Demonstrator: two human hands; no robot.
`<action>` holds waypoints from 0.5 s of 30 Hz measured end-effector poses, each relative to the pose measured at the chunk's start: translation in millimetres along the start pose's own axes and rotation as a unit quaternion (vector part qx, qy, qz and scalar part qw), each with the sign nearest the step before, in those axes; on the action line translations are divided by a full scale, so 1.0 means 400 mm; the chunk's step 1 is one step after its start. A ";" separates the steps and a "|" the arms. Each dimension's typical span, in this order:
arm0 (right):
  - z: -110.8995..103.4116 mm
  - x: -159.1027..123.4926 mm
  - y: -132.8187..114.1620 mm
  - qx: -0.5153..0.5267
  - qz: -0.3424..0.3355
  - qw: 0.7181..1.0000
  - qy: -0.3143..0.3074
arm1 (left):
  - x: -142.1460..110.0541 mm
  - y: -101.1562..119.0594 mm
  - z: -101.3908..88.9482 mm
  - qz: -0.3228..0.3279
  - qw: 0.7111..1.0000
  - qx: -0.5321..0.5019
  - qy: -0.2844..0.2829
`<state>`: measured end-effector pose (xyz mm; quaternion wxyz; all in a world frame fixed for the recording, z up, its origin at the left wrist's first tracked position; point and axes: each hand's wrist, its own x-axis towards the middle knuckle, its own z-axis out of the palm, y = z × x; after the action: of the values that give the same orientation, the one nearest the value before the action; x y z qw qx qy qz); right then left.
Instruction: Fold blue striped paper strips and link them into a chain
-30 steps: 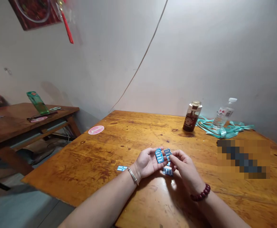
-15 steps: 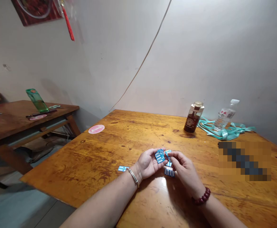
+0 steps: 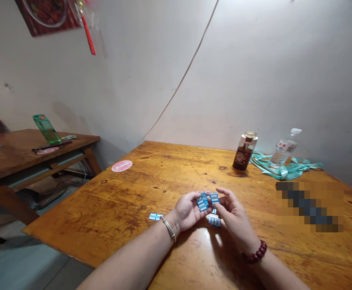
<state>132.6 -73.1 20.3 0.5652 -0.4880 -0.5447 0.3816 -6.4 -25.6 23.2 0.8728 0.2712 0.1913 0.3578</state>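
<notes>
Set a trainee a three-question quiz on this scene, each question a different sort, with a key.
1. What lies in the left hand?
A) Scissors
B) Blue-and-white pieces
C) A red tassel
2. True or false: the green bottle and the bottle of dark liquid stand on different tables.
3. Fill in: the dark beaded bracelet is on the person's ____ wrist.

Key: 1 B; 2 true; 3 right.

The location resembles a small, casual eatery. Indicators: a worn wooden table (image 3: 139, 189) bearing a round pink number marker (image 3: 122, 166), a second table (image 3: 9, 155) with a similar disc, and a food-like wall picture (image 3: 47, 16).
</notes>
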 end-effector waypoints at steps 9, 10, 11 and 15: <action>0.004 -0.005 0.000 -0.028 -0.006 0.999 -0.024 | -0.014 -0.011 0.024 0.082 0.964 0.245 0.058; 0.004 -0.006 0.000 -0.032 -0.012 0.999 -0.027 | -0.014 -0.011 0.026 0.089 0.958 0.265 0.062; 0.005 -0.006 0.000 -0.037 -0.018 0.999 -0.028 | -0.015 -0.011 0.029 0.093 0.954 0.279 0.064; -0.001 -0.005 0.002 -0.075 -0.045 0.996 -0.012 | -0.016 -0.009 0.035 0.081 0.948 0.302 0.061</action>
<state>133.0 -75.2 19.1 0.5367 -0.4995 -0.6003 0.3195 -1.4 -36.8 32.8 0.7048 0.5142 0.3205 0.3690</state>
